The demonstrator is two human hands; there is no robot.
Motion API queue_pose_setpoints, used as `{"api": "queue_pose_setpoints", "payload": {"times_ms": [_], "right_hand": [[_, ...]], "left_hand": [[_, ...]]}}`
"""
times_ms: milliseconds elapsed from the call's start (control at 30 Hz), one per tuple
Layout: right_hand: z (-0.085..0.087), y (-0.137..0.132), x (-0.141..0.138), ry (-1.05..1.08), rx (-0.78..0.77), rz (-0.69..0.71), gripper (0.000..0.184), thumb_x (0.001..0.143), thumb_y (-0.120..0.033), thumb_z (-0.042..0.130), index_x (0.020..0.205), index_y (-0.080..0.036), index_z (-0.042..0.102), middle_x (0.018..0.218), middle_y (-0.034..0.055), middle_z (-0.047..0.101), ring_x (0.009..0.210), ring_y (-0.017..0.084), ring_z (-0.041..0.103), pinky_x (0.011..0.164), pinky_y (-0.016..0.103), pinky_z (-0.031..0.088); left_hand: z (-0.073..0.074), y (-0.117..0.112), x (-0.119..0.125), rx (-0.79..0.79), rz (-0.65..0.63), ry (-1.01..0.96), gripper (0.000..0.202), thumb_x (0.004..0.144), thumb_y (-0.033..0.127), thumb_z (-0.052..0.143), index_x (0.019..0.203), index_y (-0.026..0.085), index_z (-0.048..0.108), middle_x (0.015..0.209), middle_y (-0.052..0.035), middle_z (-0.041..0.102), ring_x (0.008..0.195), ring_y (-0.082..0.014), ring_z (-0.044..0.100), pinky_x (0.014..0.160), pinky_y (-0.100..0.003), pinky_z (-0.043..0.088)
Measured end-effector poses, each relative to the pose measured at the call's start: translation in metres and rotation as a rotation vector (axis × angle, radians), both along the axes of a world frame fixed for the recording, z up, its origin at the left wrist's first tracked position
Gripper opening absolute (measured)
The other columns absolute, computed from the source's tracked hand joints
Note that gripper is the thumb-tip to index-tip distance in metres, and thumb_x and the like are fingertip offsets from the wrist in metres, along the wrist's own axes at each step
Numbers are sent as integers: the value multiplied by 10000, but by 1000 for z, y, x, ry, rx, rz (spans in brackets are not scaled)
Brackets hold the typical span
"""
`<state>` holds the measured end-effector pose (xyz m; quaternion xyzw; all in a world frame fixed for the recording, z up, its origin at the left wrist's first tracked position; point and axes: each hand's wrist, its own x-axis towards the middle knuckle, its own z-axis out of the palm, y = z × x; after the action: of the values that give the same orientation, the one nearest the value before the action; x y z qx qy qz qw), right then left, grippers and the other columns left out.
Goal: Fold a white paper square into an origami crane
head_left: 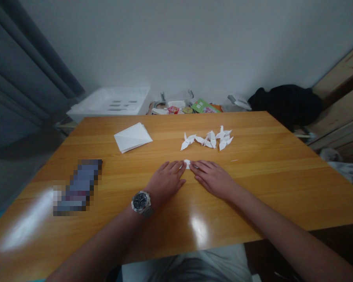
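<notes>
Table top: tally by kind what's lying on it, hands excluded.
Folded white paper figures: 4 (they overlap, so approximate)
Stack of white sheets: 1
Small white paper piece, under the fingertips of the left hand and right hand: 1
Tiny white scrap: 1
Blurred-out dark object: 1
Total: 8

You sit in a home room: glossy orange-brown wooden desk, grey pleated curtain, heaped black clothing, pale wooden cabinet.
</notes>
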<state>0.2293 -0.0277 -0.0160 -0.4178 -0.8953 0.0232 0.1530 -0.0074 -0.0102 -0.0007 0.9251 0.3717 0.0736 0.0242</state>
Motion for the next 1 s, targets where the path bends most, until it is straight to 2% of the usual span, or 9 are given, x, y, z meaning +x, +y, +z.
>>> {"api": "queue_pose_setpoints", "payload": {"times_ms": [133, 267, 467, 600, 733, 833, 1000], "right_hand": [[-1, 0, 3, 34, -21, 3, 444, 1014, -314, 466, 1447, -226, 500, 1462, 107, 548, 1334, 277, 505, 1084, 504, 448], [-3, 2, 7, 34, -62, 0, 459, 1033, -309, 410, 1480, -219, 466, 1497, 87, 514, 1360, 255, 494, 1118, 488, 435], [-11, 3, 18, 74, -87, 30, 482, 1041, -300, 386, 1518, -234, 406, 1549, 80, 440, 1415, 221, 441, 1159, 475, 402], [-7, 8, 13, 69, -47, 41, 430, 1023, -293, 448, 1439, -214, 521, 1485, 110, 523, 1364, 247, 501, 1121, 492, 433], [1, 15, 0, 48, 13, 13, 302, 1002, -266, 495, 1221, -194, 691, 1325, 120, 654, 1212, 255, 603, 1015, 466, 506], [2, 19, -4, 44, 45, 0, 264, 992, -277, 527, 1133, -183, 729, 1232, 122, 695, 1124, 250, 629, 965, 449, 520], [-5, 22, 1, 89, 77, 24, 252, 994, -269, 538, 1126, -193, 739, 1249, 101, 699, 1134, 244, 632, 971, 440, 509]], "left_hand": [[-11, 2, -13, -32, -55, -8, 550, 1016, 390, 423, 1500, 135, 370, 1552, -140, 417, 1435, -247, 392, 1194, -411, 290], [-19, 2, -23, -46, -55, -18, 573, 1028, 423, 386, 1517, 127, 346, 1581, -132, 371, 1474, -237, 329, 1221, -406, 258], [-21, 1, -28, -40, -39, -52, 577, 1024, 444, 391, 1516, 144, 358, 1573, -133, 386, 1456, -233, 362, 1217, -409, 276], [-15, 5, -27, -41, -45, -51, 569, 1006, 466, 424, 1490, 166, 416, 1540, -128, 439, 1395, -259, 445, 1177, -418, 340], [-9, 8, -25, -36, -34, -47, 529, 992, 454, 465, 1445, 181, 488, 1497, -134, 494, 1343, -278, 499, 1133, -438, 395], [-9, 10, -29, -50, -49, -65, 511, 996, 436, 466, 1440, 184, 497, 1497, -132, 495, 1351, -271, 493, 1137, -442, 399], [-9, 16, -43, -131, -114, -112, 478, 1017, 375, 435, 1454, 190, 485, 1547, -101, 435, 1403, -220, 447, 1175, -401, 372]]}}
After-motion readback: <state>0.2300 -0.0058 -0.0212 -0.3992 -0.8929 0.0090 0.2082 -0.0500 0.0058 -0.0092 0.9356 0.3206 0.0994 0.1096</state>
